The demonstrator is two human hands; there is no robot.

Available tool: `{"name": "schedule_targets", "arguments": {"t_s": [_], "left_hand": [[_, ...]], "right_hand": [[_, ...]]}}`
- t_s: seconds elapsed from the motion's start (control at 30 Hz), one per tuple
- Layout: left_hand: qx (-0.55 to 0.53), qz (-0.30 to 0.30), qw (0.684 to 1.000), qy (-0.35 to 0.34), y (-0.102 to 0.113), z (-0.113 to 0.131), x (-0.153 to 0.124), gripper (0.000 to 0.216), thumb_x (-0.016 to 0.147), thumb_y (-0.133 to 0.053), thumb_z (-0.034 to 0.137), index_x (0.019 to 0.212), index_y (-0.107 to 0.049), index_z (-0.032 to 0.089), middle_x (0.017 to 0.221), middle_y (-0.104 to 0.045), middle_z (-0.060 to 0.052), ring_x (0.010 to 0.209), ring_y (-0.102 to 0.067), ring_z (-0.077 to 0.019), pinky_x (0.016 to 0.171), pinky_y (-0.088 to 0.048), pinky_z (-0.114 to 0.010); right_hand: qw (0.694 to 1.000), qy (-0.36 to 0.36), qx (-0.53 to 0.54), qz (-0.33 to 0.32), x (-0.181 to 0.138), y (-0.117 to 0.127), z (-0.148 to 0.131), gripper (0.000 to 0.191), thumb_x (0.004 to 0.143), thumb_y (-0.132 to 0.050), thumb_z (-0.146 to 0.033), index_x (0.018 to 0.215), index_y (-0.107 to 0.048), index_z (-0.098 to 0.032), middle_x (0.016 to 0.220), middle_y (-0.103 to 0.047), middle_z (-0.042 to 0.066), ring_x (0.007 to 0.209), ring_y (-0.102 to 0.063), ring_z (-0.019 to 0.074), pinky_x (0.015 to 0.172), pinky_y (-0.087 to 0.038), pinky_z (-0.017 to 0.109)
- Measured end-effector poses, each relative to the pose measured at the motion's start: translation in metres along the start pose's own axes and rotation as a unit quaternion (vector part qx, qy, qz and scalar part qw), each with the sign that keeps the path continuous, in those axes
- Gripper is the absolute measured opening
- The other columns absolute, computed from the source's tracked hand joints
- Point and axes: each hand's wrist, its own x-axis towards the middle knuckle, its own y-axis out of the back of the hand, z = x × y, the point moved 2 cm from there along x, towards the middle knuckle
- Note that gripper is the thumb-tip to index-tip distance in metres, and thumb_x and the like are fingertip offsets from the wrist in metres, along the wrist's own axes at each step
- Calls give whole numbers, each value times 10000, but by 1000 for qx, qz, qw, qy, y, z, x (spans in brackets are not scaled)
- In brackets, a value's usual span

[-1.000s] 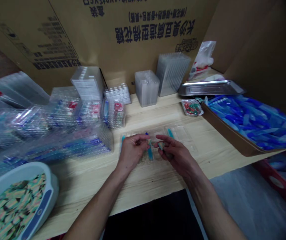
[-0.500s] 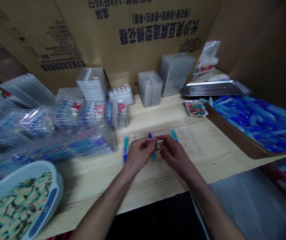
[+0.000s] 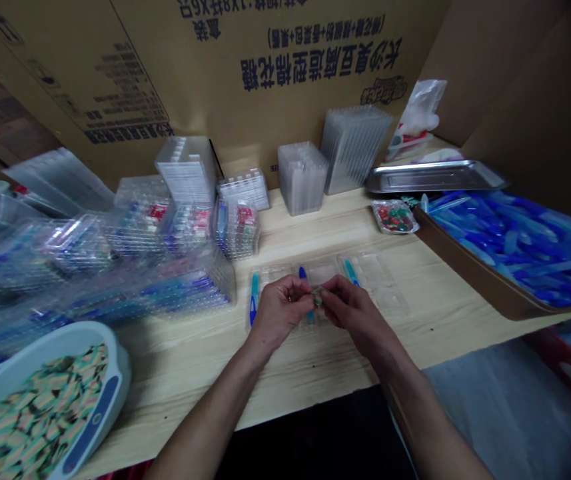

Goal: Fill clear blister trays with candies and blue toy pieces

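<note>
My left hand (image 3: 281, 308) and my right hand (image 3: 351, 308) meet above the middle of a clear plastic tray (image 3: 380, 277). Between their fingertips is a small greenish piece (image 3: 318, 298), pinched from both sides and partly covered by the fingers. It resembles the striped pieces (image 3: 40, 407) heaped in the basin, though blur hides its detail. Slim blue plastic pens or knife-like sticks lie in the tray: one at the left (image 3: 254, 300), one under my fingers (image 3: 302, 273) and a teal one (image 3: 350, 270) beyond my right hand.
A pale blue basin (image 3: 121, 373) stands at front left. Stacked filled trays (image 3: 190, 287) line the left side. Empty clear trays (image 3: 302, 180) stand against the cardboard. At right are a brown box (image 3: 470, 267) of blue sticks, a metal tray (image 3: 430, 177) and a small packet (image 3: 394, 217).
My right fingers have drawn in and closed on the small piece together with the left. The whole view has shifted slightly; the tray and its sticks stay put.
</note>
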Motion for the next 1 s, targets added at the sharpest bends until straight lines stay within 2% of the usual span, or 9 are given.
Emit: {"name": "schedule_targets", "arguments": {"t_s": [0.17, 0.43, 0.57, 0.63, 0.7, 0.77, 0.83, 0.9, 1.0], "left_hand": [[-53, -24, 998, 15, -5, 2, -2, 260, 639, -821, 275, 816, -680, 146, 660, -644, 13, 592, -575, -94, 601, -470, -214], [-184, -19, 978, 100, 5, 5, -1, 448, 552, -939, 281, 926, -744, 129, 787, -722, -29, 650, -675, -117, 668, -553, -228], [-203, -22, 971, 129, 8, 2, -1, 405, 537, -942, 243, 879, -759, 128, 787, -727, -36, 641, -682, -119, 663, -558, -225], [-186, 13, 976, 108, 7, -1, 1, 359, 547, -935, 235, 846, -765, 133, 752, -716, -27, 635, -663, -111, 666, -558, -231], [-163, 45, 982, 84, 3, -4, 2, 333, 549, -935, 245, 819, -774, 134, 741, -714, -27, 650, -652, -111, 684, -560, -242], [-152, 50, 984, 75, -2, -6, 2, 358, 552, -940, 288, 839, -790, 134, 786, -735, -46, 687, -656, -121, 711, -563, -255], [-153, 45, 985, 71, -6, -6, 1, 403, 576, -934, 374, 874, -803, 135, 842, -753, -70, 724, -666, -132, 733, -563, -260], [-155, 47, 985, 62, -8, -4, -1, 430, 612, -912, 450, 890, -808, 139, 870, -761, -80, 754, -675, -139, 757, -559, -260], [-145, 39, 987, 50, -6, -2, -3, 444, 592, -929, 437, 910, -810, 151, 871, -769, -79, 771, -692, -153, 785, -553, -273]], "right_hand": [[999, -2, 0, 47, -1, -1, -3, 422, 711, -765, -558, 750, -530, -210, 552, -426, -71, 469, -295, 84, 440, -203, 227], [984, -46, 171, -15, -5, -1, -9, 446, 656, -850, -491, 812, -558, -192, 627, -519, -40, 493, -371, 85, 466, -207, 229], [978, -46, 201, -40, -5, 4, -9, 435, 685, -832, -482, 778, -508, -207, 646, -509, -39, 497, -371, 88, 471, -226, 232], [990, -10, 142, -10, -5, 6, -9, 409, 740, -767, -516, 779, -490, -219, 629, -488, -41, 493, -369, 101, 470, -240, 240], [995, 67, -4, 70, -6, 6, -10, 326, 811, -682, -491, 799, -495, -225, 620, -486, -34, 510, -408, 126, 491, -279, 256], [960, 154, -185, 143, -11, 1, -11, 204, 869, -595, -398, 816, -502, -225, 639, -510, -13, 551, -468, 153, 537, -324, 278], [914, 214, -311, 152, -15, -7, -10, 113, 896, -516, -307, 822, -505, -223, 706, -554, 22, 608, -519, 173, 585, -357, 298], [899, 237, -347, 124, -18, -13, -9, 118, 913, -465, -269, 822, -521, -220, 745, -576, 41, 638, -539, 181, 605, -374, 304], [935, 198, -275, 103, -17, -13, -7, 151, 912, -500, -303, 812, -569, -213, 726, -607, 36, 635, -549, 175, 609, -397, 295]]}}
